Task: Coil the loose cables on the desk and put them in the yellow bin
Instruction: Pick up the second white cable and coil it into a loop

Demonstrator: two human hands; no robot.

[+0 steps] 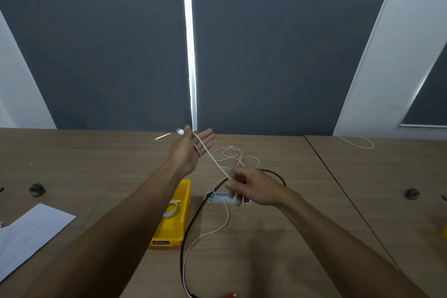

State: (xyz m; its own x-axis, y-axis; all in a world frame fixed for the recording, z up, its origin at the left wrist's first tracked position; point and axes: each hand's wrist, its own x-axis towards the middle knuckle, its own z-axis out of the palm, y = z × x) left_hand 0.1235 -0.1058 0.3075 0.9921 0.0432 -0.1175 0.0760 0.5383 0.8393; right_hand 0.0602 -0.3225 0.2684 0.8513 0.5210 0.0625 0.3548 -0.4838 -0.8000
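Note:
My left hand (191, 146) is raised over the desk, fingers spread, with a white cable (214, 161) pinned under the thumb and its plug sticking out past the thumb. The cable runs taut down to my right hand (251, 189), which pinches it, then trails across the desk toward me. The yellow bin (180, 222) lies below my left forearm and holds one coiled white cable (171, 209). A thin white cable (238, 156) lies in loose loops behind my hands. A black cable (193, 220) curves past the bin.
A grey cable port (219, 197) is set into the desk under my right hand. White paper (31, 230) lies at the left. Another white cable (358, 143) lies at the far right by the wall. Red connectors (228, 295) show at the bottom edge.

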